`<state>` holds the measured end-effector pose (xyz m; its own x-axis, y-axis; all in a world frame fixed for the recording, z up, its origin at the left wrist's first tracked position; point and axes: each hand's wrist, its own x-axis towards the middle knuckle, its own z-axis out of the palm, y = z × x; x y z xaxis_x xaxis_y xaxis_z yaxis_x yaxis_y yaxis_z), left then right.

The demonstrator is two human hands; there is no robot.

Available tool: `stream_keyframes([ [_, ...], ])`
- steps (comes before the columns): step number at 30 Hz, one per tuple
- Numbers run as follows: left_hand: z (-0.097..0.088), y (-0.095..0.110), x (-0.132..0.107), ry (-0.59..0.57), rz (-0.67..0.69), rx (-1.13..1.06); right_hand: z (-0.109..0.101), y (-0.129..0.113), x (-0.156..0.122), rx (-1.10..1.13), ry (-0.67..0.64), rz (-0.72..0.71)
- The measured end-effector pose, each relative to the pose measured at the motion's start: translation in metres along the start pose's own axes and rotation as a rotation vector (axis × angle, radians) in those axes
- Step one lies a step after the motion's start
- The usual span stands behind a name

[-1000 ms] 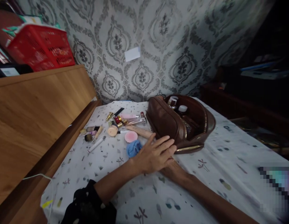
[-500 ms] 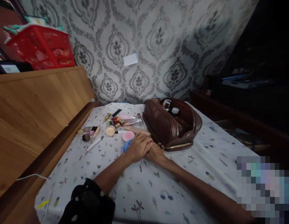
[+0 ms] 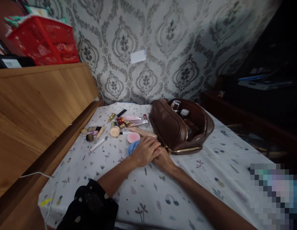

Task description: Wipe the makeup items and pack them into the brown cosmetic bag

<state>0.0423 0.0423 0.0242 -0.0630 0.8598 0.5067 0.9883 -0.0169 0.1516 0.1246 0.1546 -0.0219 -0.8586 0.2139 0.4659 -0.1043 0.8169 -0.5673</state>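
Note:
My left hand (image 3: 145,152) lies over my right hand (image 3: 164,159), its fingers closed together across it. The fingers of my right hand are hidden underneath. Both hands rest on the patterned cloth. A crumpled blue item (image 3: 132,148) touches my left hand, with a round pink compact (image 3: 133,138) just behind it. A beige tube (image 3: 143,132) lies beyond my fingers. To the right stands an unzipped brown makeup bag (image 3: 167,124), with a white-capped bottle (image 3: 184,112) inside.
Loose cosmetics lie left of the bag: a round beige compact (image 3: 115,131), a pink tube (image 3: 132,118), a white pen-like stick (image 3: 97,145) and a makeup brush (image 3: 90,137). A wooden panel (image 3: 47,92) borders the left, below a red basket (image 3: 42,40). A pale cable (image 3: 51,188) hangs at the left edge.
The view has shifted slightly, so the bag and cosmetics appear a little further right. My hands stay one over the other in the same place.

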Motion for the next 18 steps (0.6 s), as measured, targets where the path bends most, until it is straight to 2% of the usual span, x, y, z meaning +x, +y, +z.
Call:
stream_keyframes([
  [9,0.001,-0.001,0.001,-0.037,-0.035,0.001,-0.004,0.001,0.0,0.043,-0.033,0.007],
  [14,-0.012,-0.006,0.009,0.087,-0.126,-0.1,-0.008,-0.002,0.004,0.057,-0.051,0.07],
  [18,-0.028,-0.022,0.013,0.171,-0.222,-0.06,-0.015,-0.01,0.006,0.1,-0.084,0.047],
])
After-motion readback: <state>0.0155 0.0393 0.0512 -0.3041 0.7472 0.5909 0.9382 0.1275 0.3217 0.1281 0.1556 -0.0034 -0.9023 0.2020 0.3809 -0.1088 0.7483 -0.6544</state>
